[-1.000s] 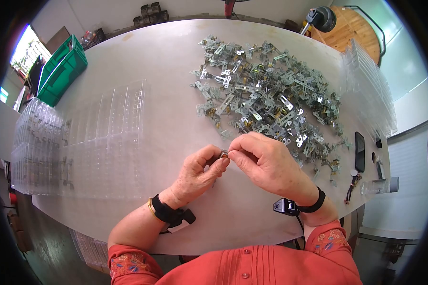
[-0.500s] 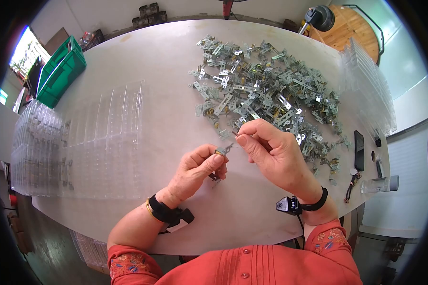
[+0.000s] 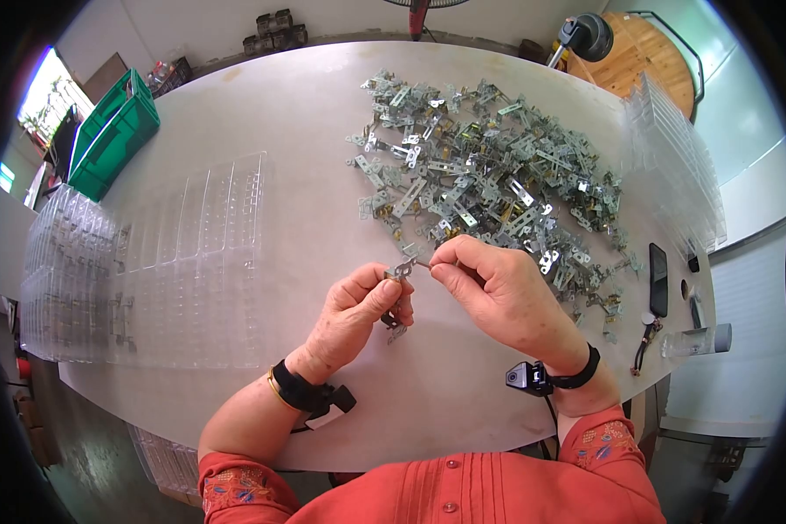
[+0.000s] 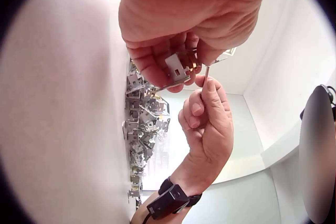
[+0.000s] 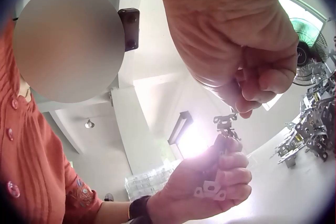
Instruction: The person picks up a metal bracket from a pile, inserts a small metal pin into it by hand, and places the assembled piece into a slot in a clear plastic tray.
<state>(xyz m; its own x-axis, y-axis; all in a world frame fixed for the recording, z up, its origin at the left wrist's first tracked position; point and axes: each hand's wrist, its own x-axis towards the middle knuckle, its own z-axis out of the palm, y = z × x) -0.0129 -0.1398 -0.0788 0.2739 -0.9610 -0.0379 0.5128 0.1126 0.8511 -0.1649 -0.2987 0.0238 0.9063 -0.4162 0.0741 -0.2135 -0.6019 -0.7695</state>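
Note:
My left hand (image 3: 348, 307) grips a small metal bracket (image 3: 403, 270) with punched holes, its upper end standing out past the thumb. In the left wrist view a pale plate and copper-coloured parts of the bracket (image 4: 176, 68) show between the fingers. Another perforated metal end (image 3: 396, 333) sticks out below the same hand. Between thumb and forefinger, my right hand (image 3: 500, 284) pinches a thin metal pin (image 4: 206, 75), whose tip is right at the bracket. Both hands are above the table (image 3: 349, 393), in front of a large pile of similar brackets (image 3: 489, 166).
Clear plastic trays (image 3: 188, 240) lie at the left beside a taller tray stack (image 3: 65, 279); more trays (image 3: 677, 166) stand at the right. A green crate (image 3: 118, 131) is at the far left. A phone (image 3: 659, 279) and a clear bottle (image 3: 692, 341) lie near the right edge.
Half a second ago the right hand drew away from the bracket with the pin; now it has come back down and left to it. More of the bracket shows above the left thumb.

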